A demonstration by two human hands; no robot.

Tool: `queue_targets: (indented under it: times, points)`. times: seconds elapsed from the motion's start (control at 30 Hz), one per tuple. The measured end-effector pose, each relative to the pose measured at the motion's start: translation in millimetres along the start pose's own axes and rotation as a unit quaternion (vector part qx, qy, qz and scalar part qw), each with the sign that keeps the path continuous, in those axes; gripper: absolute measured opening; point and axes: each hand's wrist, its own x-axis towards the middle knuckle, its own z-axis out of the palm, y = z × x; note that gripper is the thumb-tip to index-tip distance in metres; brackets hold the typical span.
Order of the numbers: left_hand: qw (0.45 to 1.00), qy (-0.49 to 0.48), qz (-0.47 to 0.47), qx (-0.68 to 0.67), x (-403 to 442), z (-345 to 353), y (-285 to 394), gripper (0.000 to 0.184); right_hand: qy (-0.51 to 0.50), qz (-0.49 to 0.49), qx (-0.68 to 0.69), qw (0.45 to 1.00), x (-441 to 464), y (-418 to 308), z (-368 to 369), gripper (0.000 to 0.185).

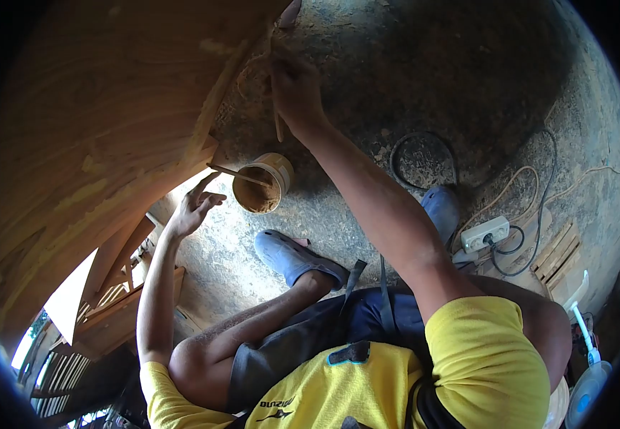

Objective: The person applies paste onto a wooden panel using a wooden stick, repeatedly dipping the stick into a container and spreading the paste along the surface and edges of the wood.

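Matt wooden panel [110, 93]; plastic bucket [283, 170]; rough floor [220, 264].

Looks like a woodworking workshop, simple and rough. Told by a big wooden panel [110, 93], smeared with pale patches [92, 164], along the left edge of the stained, dusty floor [231, 264]; by a bucket [286, 171] of brown paste [256, 201] with a stick [242, 175] over its rim, near that same edge; by a power strip [485, 234] with loose cables [555, 154] toward the right edge, near wood slats [556, 257]; and by daylight through a slatted wall [63, 379] beyond the lower left corner.
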Motion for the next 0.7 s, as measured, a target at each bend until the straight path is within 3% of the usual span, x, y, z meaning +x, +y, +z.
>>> queue_targets:
  times: [0.23,0.3,0.33,0.4,0.53,0.6,0.7]
  points:
    - [1.000,0.006,-0.006,-0.013,-3.3,0.0,-12.9,0.067,0.033,0.006,0.083,0.996,18.1,-10.9,36.3,0.036]
    - [1.000,0.003,-0.001,-0.014,-2.9,-0.9,-14.7,0.067,0.080,-0.113,-0.091,0.986,15.6,-3.3,49.7,0.035]
    - [1.000,-0.001,-0.001,-0.007,-2.2,-1.4,-12.9,0.067,0.081,-0.115,-0.091,0.986,10.5,-7.2,47.6,0.035]
    - [1.000,-0.005,0.002,0.000,0.4,-3.2,-10.1,0.067,0.012,0.031,-0.010,0.999,-5.3,-17.6,36.9,0.035]
    - [1.000,0.011,0.000,0.002,-0.5,-9.7,-12.2,0.071,-0.003,0.076,-0.021,0.997,5.9,-21.9,-9.2,0.035]
    - [1.000,0.016,-0.003,0.001,-4.6,-10.5,-10.4,0.077,0.038,0.031,-0.061,0.997,21.1,-33.6,-19.8,0.037]
    - [1.000,0.016,-0.013,-0.005,-11.4,-8.4,-14.1,0.076,0.004,-0.055,-0.123,0.991,40.3,-26.9,-21.6,0.033]
